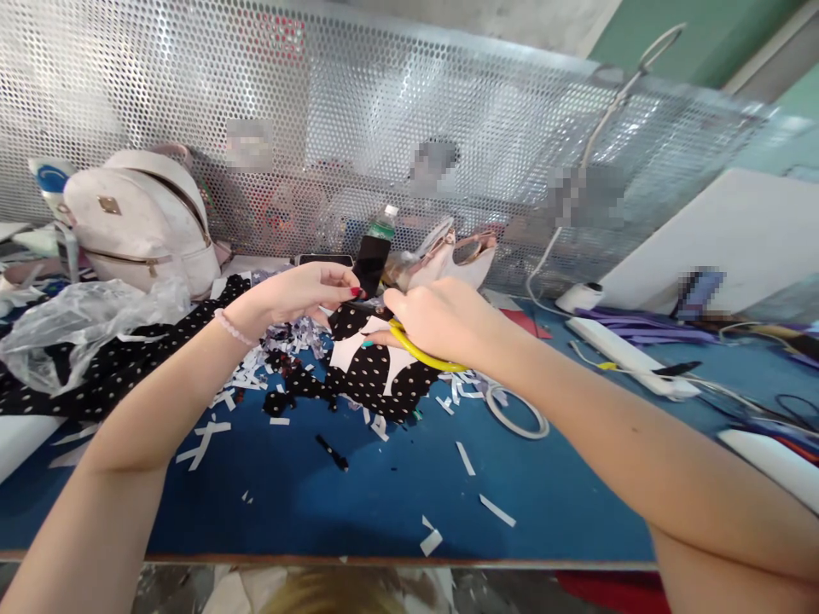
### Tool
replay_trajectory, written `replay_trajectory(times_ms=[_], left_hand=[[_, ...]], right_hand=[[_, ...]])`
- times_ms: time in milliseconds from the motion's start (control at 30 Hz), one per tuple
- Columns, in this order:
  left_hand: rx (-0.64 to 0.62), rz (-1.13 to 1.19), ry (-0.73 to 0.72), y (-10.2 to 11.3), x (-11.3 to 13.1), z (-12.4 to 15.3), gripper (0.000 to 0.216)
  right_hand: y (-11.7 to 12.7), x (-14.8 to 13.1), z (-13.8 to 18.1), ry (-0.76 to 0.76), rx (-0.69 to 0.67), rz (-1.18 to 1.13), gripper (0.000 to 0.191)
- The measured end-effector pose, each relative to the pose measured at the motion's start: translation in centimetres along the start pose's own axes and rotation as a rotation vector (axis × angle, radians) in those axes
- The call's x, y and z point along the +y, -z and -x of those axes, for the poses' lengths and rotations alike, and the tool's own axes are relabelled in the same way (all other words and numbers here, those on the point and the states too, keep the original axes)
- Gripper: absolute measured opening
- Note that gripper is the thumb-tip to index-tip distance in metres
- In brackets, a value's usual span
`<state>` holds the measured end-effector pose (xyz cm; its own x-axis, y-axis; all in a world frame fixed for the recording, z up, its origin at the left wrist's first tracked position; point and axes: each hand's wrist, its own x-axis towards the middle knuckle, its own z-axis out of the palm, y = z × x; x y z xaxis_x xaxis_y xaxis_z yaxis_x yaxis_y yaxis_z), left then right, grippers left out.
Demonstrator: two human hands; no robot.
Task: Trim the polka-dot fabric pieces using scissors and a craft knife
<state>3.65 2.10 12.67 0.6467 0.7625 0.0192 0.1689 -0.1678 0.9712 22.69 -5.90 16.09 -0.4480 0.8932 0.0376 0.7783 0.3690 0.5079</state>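
My right hand (441,315) is wrapped round a pair of scissors with yellow handles (426,360); the dark blades point left and are hard to make out. Just left of them, my left hand (310,288) pinches dark cloth, which looks like the edge of the black polka-dot fabric (368,388). White cut-out shapes (351,351) lie against that fabric, below both hands. Around and under it are scattered white and black scraps (252,367). A small black strip (331,453) rests on the blue tabletop (397,503), nearer to me.
A white backpack (141,226) and clear plastic bag (95,328) stand at left. Behind my hands are a bottle (377,243) and a pale bag (461,260). A white cable loop (518,414), power strip (630,358) and purple strips (646,326) lie right. Perforated metal (358,102) walls the back.
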Motion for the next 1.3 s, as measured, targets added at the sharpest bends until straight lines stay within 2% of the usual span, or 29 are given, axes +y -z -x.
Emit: replay_trajectory(times_ms=[267,433,600,700,800,867,900,967,1033,1067,1133,1300], left_hand=[[-0.018,0.127,0.042,-0.1,0.2,-0.1,0.006],[-0.035,0.178,0.046,0.1,0.1,0.0,0.008],[-0.032,0.225,0.061,0.3,-0.1,-0.1,0.006],[-0.007,0.266,0.043,0.9,-0.8,-0.7,0.004],[0.057,0.228,0.021,1.9,-1.9,-1.4,0.016],[0.052,0.217,0.025,2.3,-2.7,-1.6,0.023],[0.018,0.208,0.029,2.4,-3.0,-1.7,0.027],[-0.144,0.135,0.005,1.9,-3.4,-1.8,0.036],[-0.334,-0.024,-0.079,0.9,-3.5,-1.9,0.042],[-0.354,-0.113,-0.142,0.3,-3.5,-2.0,0.038],[-0.233,-0.27,-0.225,-0.8,-3.3,-2.2,0.026],[-0.017,-0.34,-0.27,-1.3,-1.9,-1.8,0.022]], right_hand=[[0.4,-0.1,-0.1,0.014,0.0,0.026,0.063],[0.8,-0.5,-0.4,0.025,-0.026,0.046,0.059],[0.2,-0.3,-0.6,0.039,0.003,-0.01,0.057],[-0.4,0.2,-0.5,-0.008,0.023,-0.049,0.059],[-1.0,0.8,-0.2,-0.09,0.04,-0.077,0.06],[-1.3,1.2,-0.1,-0.132,0.026,-0.132,0.06],[-1.5,1.4,0.0,-0.146,0.016,-0.163,0.058],[-1.8,1.8,0.1,-0.166,0.019,-0.195,0.054],[-2.1,2.1,0.2,-0.192,0.031,-0.204,0.051],[-2.3,2.2,0.3,-0.21,0.037,-0.211,0.05],[-2.6,2.4,0.5,-0.257,0.054,-0.243,0.047],[-3.5,3.1,1.5,-0.328,0.157,-0.416,0.04]])
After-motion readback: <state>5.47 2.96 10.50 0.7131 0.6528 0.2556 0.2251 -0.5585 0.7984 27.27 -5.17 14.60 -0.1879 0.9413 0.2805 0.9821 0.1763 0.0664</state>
